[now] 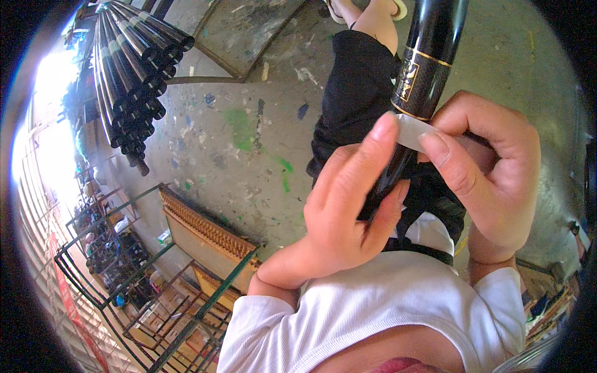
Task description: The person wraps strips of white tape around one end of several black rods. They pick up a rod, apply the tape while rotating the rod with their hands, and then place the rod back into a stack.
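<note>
Stained floor [280,112]; tube bundle [134,81], rack [205,308] leftward; hands [339,211] on black rod [429,62], pale strip [410,132]

Left hand [339,208]: thumb opposed to fingers, index finger [385,127] extended upward. Right hand [497,168]: index finger flexed, thumb [451,161] angled toward the left index fingertip, not touching.

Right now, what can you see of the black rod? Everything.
The rod is round, glossy black, and looks lacquered or coated. It slants from the picture's top edge down and left into the left hand, looking narrower lower down. A dark patterned band circles it, edged in gold, with a gold-framed emblem. Just below, a whitish strip lies across it, its right end in the right hand. I can't make out either end.
</note>
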The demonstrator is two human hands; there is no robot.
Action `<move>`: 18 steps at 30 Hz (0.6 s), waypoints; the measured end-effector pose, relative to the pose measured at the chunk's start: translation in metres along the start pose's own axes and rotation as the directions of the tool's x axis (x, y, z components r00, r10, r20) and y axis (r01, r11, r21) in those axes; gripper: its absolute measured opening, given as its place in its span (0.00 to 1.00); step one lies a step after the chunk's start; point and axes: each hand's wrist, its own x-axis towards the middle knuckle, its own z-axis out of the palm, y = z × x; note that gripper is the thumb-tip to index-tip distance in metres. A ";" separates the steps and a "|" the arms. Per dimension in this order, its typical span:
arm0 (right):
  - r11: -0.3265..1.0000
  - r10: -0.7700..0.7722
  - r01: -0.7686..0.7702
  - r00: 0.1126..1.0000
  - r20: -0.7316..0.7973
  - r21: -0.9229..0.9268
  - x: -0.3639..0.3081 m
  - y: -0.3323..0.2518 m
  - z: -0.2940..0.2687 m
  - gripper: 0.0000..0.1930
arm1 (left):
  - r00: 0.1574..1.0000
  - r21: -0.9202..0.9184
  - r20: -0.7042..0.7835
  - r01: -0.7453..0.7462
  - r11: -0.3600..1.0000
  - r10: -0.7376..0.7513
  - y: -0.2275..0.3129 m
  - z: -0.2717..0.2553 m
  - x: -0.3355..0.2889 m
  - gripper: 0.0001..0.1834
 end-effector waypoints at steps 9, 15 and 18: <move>0.994 0.083 -0.073 0.990 0.116 -0.084 0.009 0.035 -0.030 0.20 | 0.741 -0.489 0.197 0.641 0.591 -0.641 0.005 -0.014 -0.004 0.29; 0.966 0.037 -0.057 0.996 -0.082 -0.253 -0.013 0.029 -0.041 0.19 | 0.662 -0.508 0.219 0.705 0.495 -0.717 0.002 -0.018 0.000 0.26; 0.967 0.048 -0.087 0.986 -0.161 -0.240 -0.027 0.013 -0.030 0.18 | 0.661 -0.571 0.215 0.682 0.456 -0.719 0.003 -0.016 0.000 0.24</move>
